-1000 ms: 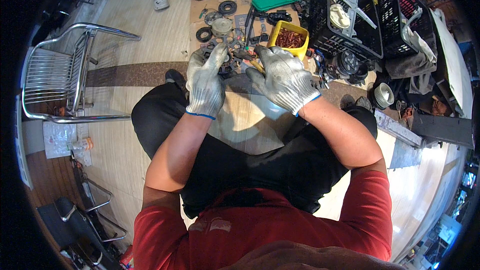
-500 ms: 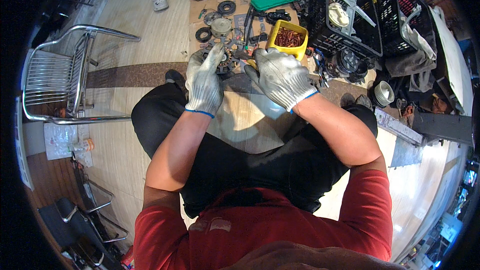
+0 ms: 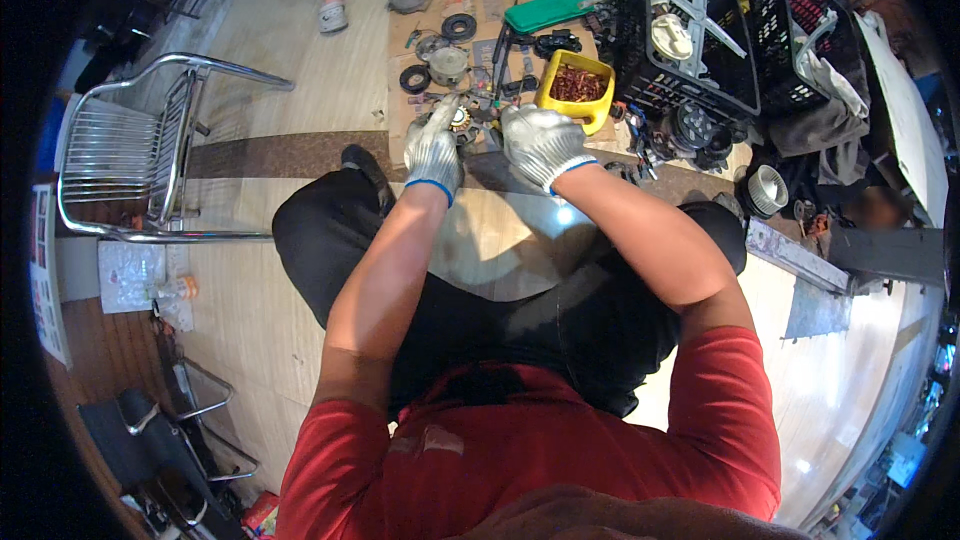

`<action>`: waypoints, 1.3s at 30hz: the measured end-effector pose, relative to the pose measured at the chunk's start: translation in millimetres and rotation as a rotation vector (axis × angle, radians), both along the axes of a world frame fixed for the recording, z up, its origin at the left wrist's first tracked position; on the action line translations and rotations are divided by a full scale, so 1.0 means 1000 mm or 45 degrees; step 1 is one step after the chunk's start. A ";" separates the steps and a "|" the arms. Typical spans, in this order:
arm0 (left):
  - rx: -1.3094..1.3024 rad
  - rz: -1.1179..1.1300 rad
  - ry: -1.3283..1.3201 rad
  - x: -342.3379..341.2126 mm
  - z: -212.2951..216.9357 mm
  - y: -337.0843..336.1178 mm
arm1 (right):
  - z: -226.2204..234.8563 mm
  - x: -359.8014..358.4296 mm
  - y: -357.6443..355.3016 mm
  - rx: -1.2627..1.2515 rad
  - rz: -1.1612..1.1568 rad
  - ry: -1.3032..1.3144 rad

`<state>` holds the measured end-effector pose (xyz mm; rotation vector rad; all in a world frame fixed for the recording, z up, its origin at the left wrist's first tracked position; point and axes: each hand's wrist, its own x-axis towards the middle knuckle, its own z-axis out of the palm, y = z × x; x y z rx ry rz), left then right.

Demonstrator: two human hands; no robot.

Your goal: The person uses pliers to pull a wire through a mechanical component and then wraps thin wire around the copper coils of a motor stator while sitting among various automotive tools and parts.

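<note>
My left hand (image 3: 434, 143), in a white knitted glove with a blue cuff edge, grips the side of a round motor part (image 3: 461, 120) with a yellowish toothed ring at its middle. Just right of it, my gloved right hand (image 3: 543, 144) is closed, its fingers curled in toward the part. Whatever it holds is hidden behind the glove and too small to name. A yellow container (image 3: 601, 118) of reddish-brown metal bits stands close beyond the right hand.
Cardboard (image 3: 430, 15) carries dark rings (image 3: 458, 28), a round metal housing (image 3: 448, 65) and a green-cased tool (image 3: 548, 11). Black crates (image 3: 690, 90) stand at right. A metal chair (image 3: 165, 155) is at left. Another person's leg and shoe (image 3: 332, 17) show at far left.
My hands have come closer together, the right one shifting left and turning. The round part has tilted, and its yellowish ring now shows. The whole view has shifted slightly.
</note>
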<state>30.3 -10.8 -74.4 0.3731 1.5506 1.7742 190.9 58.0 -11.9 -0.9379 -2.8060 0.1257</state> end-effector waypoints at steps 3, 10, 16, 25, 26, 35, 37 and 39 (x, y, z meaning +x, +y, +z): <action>0.138 0.066 -0.504 0.000 -0.026 0.008 | -0.025 0.002 0.005 0.084 0.064 0.224; 0.178 -0.102 -0.662 0.015 -0.053 0.008 | -0.062 0.013 0.019 -0.116 0.120 -0.115; 0.154 -0.087 -0.753 0.013 -0.084 0.014 | -0.074 0.016 0.020 0.020 0.075 -0.252; -0.241 -0.106 -0.874 0.009 -0.231 -0.025 | -0.078 0.027 0.044 -0.442 -0.265 -0.472; -0.254 -0.131 -0.880 0.021 -0.232 -0.027 | -0.089 0.038 0.049 -0.475 -0.290 -0.539; -0.255 -0.004 -1.018 0.033 -0.213 -0.012 | -0.139 0.065 0.062 -0.694 -0.310 -0.953; -0.232 -0.011 -0.978 0.032 -0.226 -0.013 | -0.157 0.070 0.070 -0.707 -0.421 -0.944; -0.244 -0.034 -0.968 0.032 -0.235 -0.018 | -0.179 0.073 0.078 -0.710 -0.499 -0.907</action>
